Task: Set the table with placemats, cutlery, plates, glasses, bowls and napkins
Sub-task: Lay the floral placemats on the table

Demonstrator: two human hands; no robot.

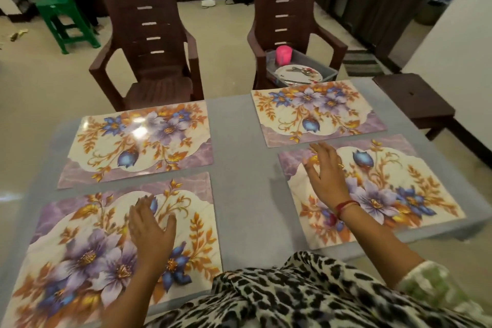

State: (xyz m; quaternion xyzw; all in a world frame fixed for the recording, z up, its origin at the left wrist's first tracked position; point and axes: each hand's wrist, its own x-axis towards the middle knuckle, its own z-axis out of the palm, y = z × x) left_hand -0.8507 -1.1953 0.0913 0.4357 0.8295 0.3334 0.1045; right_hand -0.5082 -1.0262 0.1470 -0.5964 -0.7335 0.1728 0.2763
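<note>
Several floral placemats lie on the grey table (pixel 239 141): a near left placemat (pixel 80 247), a near right placemat (pixel 399 189), a far left placemat (pixel 138 141) and a far right placemat (pixel 316 112). My left hand (pixel 151 231) rests flat on the near left placemat, fingers apart, holding nothing. Flat over the near right placemat's left part is my right hand (pixel 326 173), also empty. A grey tub (pixel 328 72) on the far right chair holds a white plate (pixel 298 74) with cutlery (pixel 300 70) on it and a pink cup (pixel 283 54).
Two brown plastic chairs (pixel 149 42) stand beyond the table's far edge, the right chair (pixel 287 8) carrying the tub. A dark low stool (pixel 415 101) sits to the right of the table. A green stool (pixel 64 18) is far left on the floor.
</note>
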